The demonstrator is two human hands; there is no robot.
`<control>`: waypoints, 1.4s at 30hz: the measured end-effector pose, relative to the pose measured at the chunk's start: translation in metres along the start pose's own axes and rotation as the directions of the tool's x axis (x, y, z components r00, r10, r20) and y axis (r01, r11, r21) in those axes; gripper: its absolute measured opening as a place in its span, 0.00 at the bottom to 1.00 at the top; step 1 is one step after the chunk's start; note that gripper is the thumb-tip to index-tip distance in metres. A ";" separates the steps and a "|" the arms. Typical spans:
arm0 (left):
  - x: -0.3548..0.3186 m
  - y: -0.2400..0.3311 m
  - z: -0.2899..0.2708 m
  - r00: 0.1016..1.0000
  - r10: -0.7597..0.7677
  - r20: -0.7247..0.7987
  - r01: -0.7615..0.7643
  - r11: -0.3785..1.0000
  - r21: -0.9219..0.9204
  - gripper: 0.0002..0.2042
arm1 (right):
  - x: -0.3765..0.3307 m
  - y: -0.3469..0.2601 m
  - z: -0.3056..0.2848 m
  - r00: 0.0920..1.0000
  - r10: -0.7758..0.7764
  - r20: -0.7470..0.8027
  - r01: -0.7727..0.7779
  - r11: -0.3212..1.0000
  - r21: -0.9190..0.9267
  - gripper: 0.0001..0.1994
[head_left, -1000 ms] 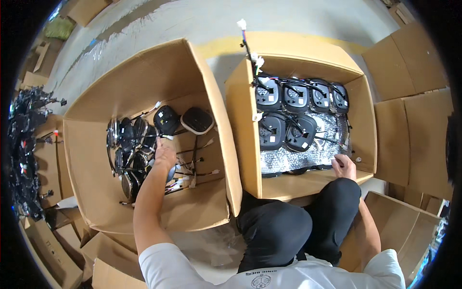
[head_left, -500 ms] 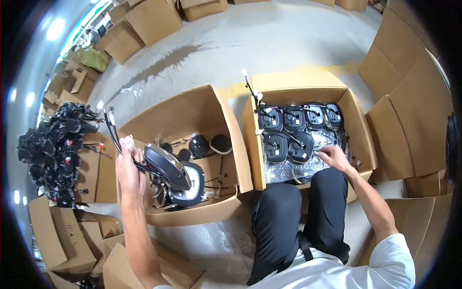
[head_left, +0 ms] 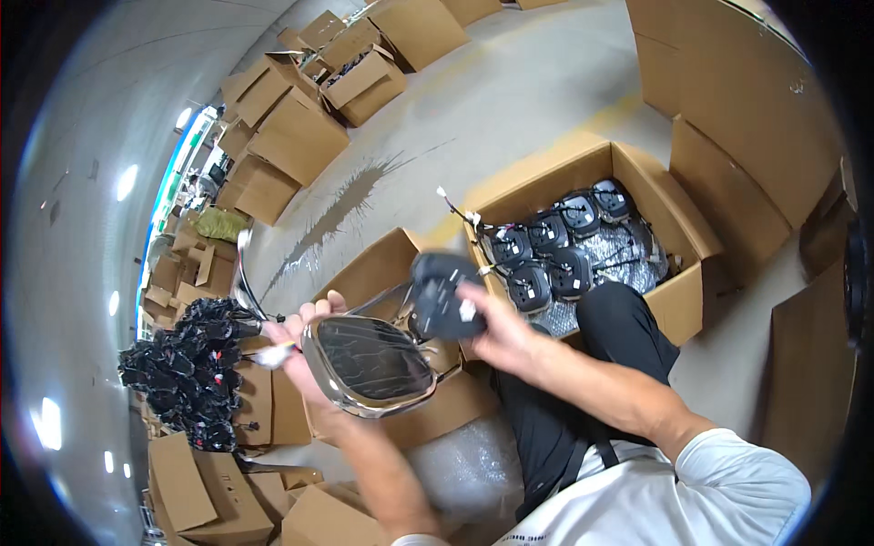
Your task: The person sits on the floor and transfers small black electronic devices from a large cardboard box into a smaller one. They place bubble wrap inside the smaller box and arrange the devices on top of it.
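Note:
My left hand (head_left: 305, 350) is closed around a bundle of cables with white connectors (head_left: 273, 355). Beside its palm is a rounded-square unit (head_left: 371, 359) with a glossy dark face and a shiny metallic rim. My right hand (head_left: 501, 332) grips a second black unit (head_left: 444, 296) by its edge, its back with small openings and a white label turned up; it is blurred. Both units are over the left cardboard box (head_left: 360, 278), whose contents they mostly hide. In the right cardboard box (head_left: 628, 168), similar black units (head_left: 571, 271) lie in rows on bubble wrap (head_left: 608, 250).
A large heap of black wired parts (head_left: 187, 382) stands at the left. Open cardboard cartons (head_left: 214, 491) are at lower left, and tall cardboard (head_left: 728, 100) rises at the right. Bubble wrap (head_left: 464, 464) lies near my legs. A dark wet stain (head_left: 350, 205) marks the floor.
My right hand has left the right box and now holds a black unit near my left hand. My left hand has brought the cables and units nearer. The view has turned left.

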State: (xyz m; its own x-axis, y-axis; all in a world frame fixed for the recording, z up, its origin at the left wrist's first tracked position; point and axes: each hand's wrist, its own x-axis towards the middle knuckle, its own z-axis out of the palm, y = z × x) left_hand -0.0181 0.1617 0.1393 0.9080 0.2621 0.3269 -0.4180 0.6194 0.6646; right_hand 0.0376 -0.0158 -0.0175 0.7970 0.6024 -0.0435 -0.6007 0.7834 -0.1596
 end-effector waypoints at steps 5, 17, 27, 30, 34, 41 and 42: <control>-0.031 -0.089 -0.072 0.983 -0.036 -0.182 -0.023 0.950 -0.312 0.28 | -0.038 -0.052 0.028 0.980 0.112 0.167 -0.115 0.993 0.010 0.23; -0.049 -0.159 -0.016 0.852 -0.519 -0.062 0.434 0.768 -0.471 0.30 | -0.082 -0.070 -0.040 0.969 0.129 0.212 0.028 0.792 -0.610 0.29; -0.137 -0.196 -0.004 0.947 -0.054 -0.318 0.081 0.994 0.073 0.27 | -0.089 -0.093 -0.017 0.978 -0.134 0.157 0.185 0.236 -0.954 0.31; -0.138 -0.199 -0.010 0.941 -0.027 -0.337 0.113 0.964 0.239 0.27 | -0.091 -0.092 -0.014 0.852 -0.256 0.456 0.422 -0.179 -0.889 0.39; -0.123 -0.193 -0.008 0.913 -0.189 -0.361 0.265 0.948 0.175 0.26 | -0.094 -0.124 0.006 0.949 -0.030 0.313 0.263 -0.471 -0.842 0.42; -0.025 -0.195 0.005 0.978 -0.151 -0.144 0.182 0.954 0.238 0.27 | -0.015 -0.195 0.034 0.920 0.245 0.305 0.348 -0.157 -0.924 0.44; -0.013 -0.206 0.027 0.988 -0.022 -0.156 0.088 0.899 0.428 0.27 | -0.018 -0.204 0.037 0.944 0.176 0.278 0.302 -0.128 -0.945 0.42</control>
State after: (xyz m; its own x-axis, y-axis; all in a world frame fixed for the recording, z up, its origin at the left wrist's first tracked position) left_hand 0.0553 0.0107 0.0156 0.9103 0.3603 0.2037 -0.3086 0.2628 0.9142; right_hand 0.1433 -0.1807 0.0526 0.6298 0.7491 0.2054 0.3767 -0.0634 -0.9242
